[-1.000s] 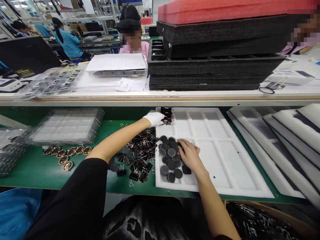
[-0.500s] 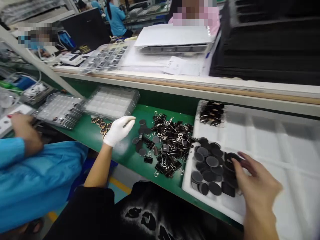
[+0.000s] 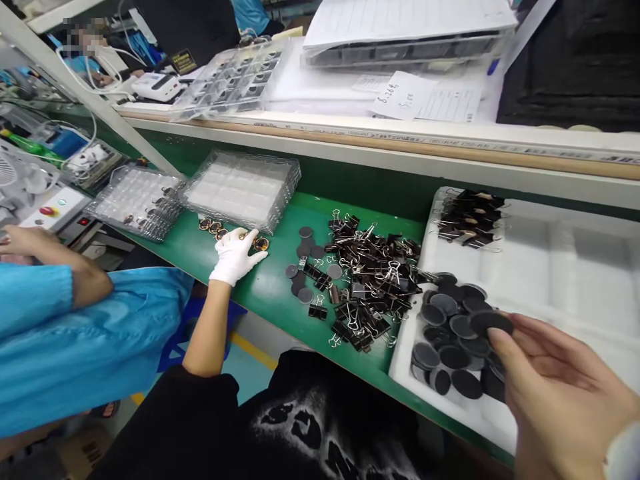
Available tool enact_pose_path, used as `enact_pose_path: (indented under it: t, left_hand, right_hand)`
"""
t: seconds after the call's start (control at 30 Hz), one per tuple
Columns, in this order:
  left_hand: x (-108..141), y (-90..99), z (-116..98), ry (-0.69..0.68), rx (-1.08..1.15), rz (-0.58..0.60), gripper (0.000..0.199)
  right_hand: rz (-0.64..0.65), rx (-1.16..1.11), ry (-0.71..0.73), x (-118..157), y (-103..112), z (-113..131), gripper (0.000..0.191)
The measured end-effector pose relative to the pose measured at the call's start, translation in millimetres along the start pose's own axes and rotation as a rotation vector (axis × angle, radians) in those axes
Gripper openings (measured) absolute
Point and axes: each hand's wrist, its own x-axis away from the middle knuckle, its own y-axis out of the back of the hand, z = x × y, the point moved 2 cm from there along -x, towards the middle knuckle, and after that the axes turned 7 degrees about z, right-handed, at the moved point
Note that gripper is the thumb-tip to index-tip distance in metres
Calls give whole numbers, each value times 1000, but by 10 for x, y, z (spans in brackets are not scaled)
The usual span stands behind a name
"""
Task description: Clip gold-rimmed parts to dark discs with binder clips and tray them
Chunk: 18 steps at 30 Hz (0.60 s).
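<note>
My left hand (image 3: 235,258), in a white glove, reaches over a group of small gold-rimmed round parts (image 3: 205,225) on the green bench. Its thumb and fingers are apart, and one gold-rimmed part (image 3: 261,245) lies just beyond the fingertips. At the right, my bare right hand (image 3: 555,367) pinches a black disc (image 3: 490,323) between thumb and fingers. Beneath that disc lies a heap of similar black discs (image 3: 453,357) in the white foam tray (image 3: 405,360). Left of the tray, black binder clips (image 3: 367,280) are piled, with a few loose discs (image 3: 305,295) beside them.
Clear plastic trays (image 3: 240,190) are stacked behind my left hand, with another stack (image 3: 135,203) further left. More binder clips (image 3: 470,217) line the foam tray's back corner. A shelf edge (image 3: 350,143) runs above the bench. A co-worker in a blue sleeve (image 3: 35,293) sits at left.
My left hand has moved back to the gold-rimmed parts, its fingers spreading. My right hand has raised a black disc slightly over the heap. The camera view has shifted down.
</note>
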Motion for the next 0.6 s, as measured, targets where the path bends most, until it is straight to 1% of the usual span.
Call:
enact_pose_path:
  t: [0.03, 0.07, 0.1, 0.2, 0.3, 0.4, 0.47, 0.53, 0.6]
  left_hand:
    - [-49, 6, 2, -11, 0, 18, 62]
    - [-86, 10, -5, -28, 2, 34, 58]
    - [-108, 13, -24, -50, 2, 49, 54]
    - [-86, 27, -147, -120, -1, 75, 49]
    - [17, 29, -345, -204, 32, 131, 48]
    - [103, 0, -500, -217, 168, 181, 43]
    - [116, -29, -539, -176, 293, 152, 37]
    - [104, -50, -551, -118, 416, 79, 31]
    - [106, -34, -590, -48, 501, -19, 26]
  right_hand:
    - [-31, -1, -26, 4, -44, 26, 46]
    - [-31, -22, -60, -1, -88, 29, 44]
    - [10, -69, -104, -7, -135, 11, 46]
    - [219, -298, -217, 17, -306, -70, 50]
    - [357, -415, -231, 124, -514, -85, 41]
    - [456, -449, -218, 252, -745, -30, 32]
    - [509, -472, -214, 309, -897, 26, 28]
    - [556, -493, -207, 336, -1039, 86, 28]
    - [575, -494, -180, 342, -1153, 135, 29]
